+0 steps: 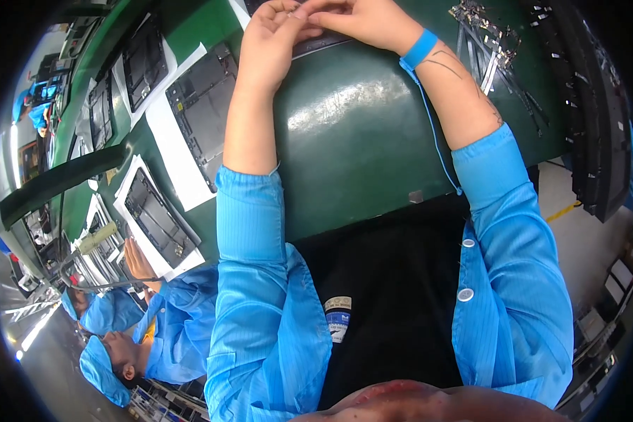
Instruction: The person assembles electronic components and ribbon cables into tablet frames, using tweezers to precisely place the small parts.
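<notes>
At the far edge of view, my left hand (273,35) and my right hand (364,20) meet over a dark flat panel (323,45) on the green table (352,141). The fingertips of both hands are pinched together and touch or nearly touch. Whatever they hold is too small or too hidden to name. Much of the panel lies under my hands or beyond the picture. A blue wrist strap (420,49) with a thin cord circles my right wrist.
To the left, black device housings (207,112) lie on white sheets (172,158). Thin ribbon-like strips (482,53) are heaped at the far right, near a black rack (601,141). A co-worker in blue (179,323) reaches toward another housing (160,218) at the left.
</notes>
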Action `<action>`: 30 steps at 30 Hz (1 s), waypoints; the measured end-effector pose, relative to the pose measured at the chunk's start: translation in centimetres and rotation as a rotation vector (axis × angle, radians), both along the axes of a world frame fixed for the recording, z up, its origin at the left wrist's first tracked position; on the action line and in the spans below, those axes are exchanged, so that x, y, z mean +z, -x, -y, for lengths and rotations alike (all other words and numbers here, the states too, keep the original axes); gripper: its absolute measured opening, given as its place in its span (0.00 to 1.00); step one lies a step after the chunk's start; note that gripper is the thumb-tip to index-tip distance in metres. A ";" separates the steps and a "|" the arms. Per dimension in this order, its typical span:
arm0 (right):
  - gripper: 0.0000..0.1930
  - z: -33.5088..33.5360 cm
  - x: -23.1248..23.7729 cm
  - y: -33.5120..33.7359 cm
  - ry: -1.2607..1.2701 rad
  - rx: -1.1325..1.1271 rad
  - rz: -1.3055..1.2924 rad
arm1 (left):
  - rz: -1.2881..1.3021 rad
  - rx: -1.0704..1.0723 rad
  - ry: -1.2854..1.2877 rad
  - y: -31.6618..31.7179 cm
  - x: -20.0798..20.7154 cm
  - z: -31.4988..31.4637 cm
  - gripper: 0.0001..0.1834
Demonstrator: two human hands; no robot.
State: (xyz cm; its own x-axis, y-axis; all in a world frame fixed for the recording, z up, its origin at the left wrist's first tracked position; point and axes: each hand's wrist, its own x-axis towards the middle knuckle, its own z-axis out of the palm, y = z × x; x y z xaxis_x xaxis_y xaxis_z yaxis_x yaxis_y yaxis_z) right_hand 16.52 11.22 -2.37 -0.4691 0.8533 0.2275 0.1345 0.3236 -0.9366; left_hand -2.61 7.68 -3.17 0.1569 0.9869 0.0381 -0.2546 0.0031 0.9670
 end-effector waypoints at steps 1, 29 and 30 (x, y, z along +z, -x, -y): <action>0.08 0.1 0.0 0.2 -0.010 -0.009 0.017 | -0.001 0.000 0.003 0.0 0.2 0.0 0.07; 0.08 0.0 0.8 -1.9 -0.597 -0.270 0.513 | -0.055 0.243 0.034 -1.5 -0.1 -0.5 0.05; 0.08 0.2 1.2 -1.6 -0.392 -0.233 0.383 | -0.071 0.233 0.026 -1.2 -0.5 -0.6 0.05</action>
